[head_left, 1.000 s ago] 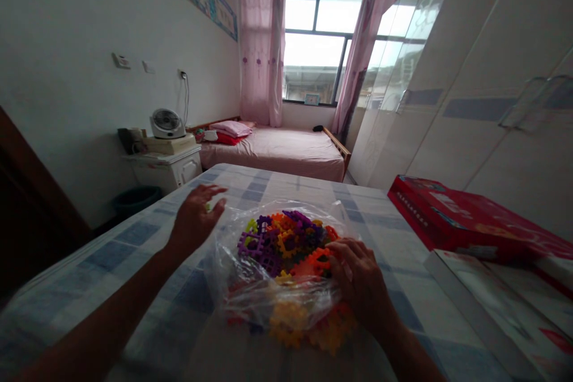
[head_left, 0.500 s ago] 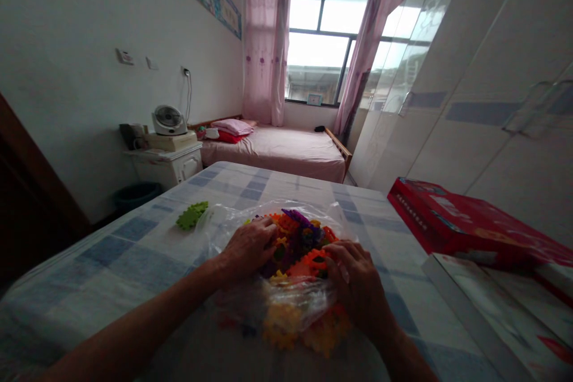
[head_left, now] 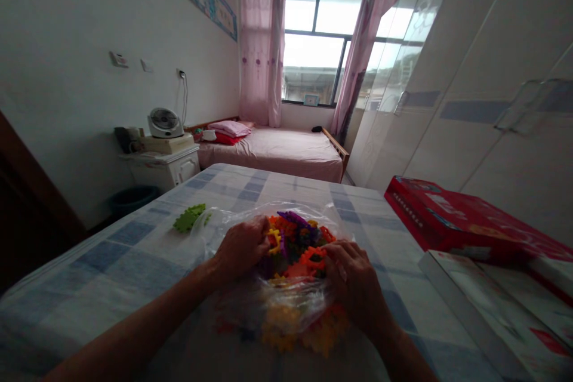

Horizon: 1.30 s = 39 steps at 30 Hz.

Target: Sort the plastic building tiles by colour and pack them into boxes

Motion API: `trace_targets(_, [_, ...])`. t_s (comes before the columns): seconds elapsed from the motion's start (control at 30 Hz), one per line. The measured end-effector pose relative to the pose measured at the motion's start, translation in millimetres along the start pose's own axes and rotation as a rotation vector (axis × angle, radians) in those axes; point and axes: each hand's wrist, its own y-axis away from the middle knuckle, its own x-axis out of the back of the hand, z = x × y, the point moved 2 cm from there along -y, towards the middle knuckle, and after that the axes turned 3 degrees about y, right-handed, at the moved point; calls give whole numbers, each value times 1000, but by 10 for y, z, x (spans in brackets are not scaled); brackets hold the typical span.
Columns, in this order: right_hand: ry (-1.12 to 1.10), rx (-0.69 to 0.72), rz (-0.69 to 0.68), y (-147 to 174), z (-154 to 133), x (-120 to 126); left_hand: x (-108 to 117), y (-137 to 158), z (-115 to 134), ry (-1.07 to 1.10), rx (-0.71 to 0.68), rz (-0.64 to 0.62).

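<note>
Toy pieces lay in a plastic bag, apparently being picked through; left hand touched yellow, right hand orange, their grips unclear; freeing one likely called for careful pinching.

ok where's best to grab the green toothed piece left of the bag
Probably by the left edge of the green piece, coming from the left: that toothed end lies uncovered on the checked cloth, while the clear bag seems to reach its right end.
</note>
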Motion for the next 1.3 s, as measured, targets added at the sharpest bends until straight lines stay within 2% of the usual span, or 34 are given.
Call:
trace_targets(0.13, [26, 11, 19, -4, 2, -7, 79, -120, -68, 268, -20, 91])
trace_targets(0.23, [32, 19, 25, -5, 3, -12, 87, -233, -152, 423, -61, 36])
trace_targets(0.33, [25, 18, 24, -5, 3, -14, 57, -317, -234, 464, -1, -90])
trace_targets(0.4, [25, 14, 18, -6, 1, -12, 23, -354, -251, 414, 37, -198])
trace_targets(0.47, [28, 11, 13, -7, -3, -9, -6, -381, -234, 289, 46, -230])
trace_targets(0.63, [34, 22, 20, -8, -15, -1, -73, -397, -113, -25, -5, -128])
trace_targets(0.77, [48, 20, 25, -5, -7, 0, -123, -392, -68, -93, -33, -98])
trace_targets(0.93, [33, -5, -5, -5, -6, 1, -142, -439, -138, -86, -41, -98])
trace_targets(1.07, [29, -10, -18, -3, -12, 6, -47, -470, -168, 166, -37, -117])
trace_targets(1.23, [35, -4, -16, 5, -11, 4, 182, -422, -105, 676, 159, -214])
trace_targets(1.3, [40, -7, -11, 2, -10, 3, 252, -390, -88, 868, 198, -240])
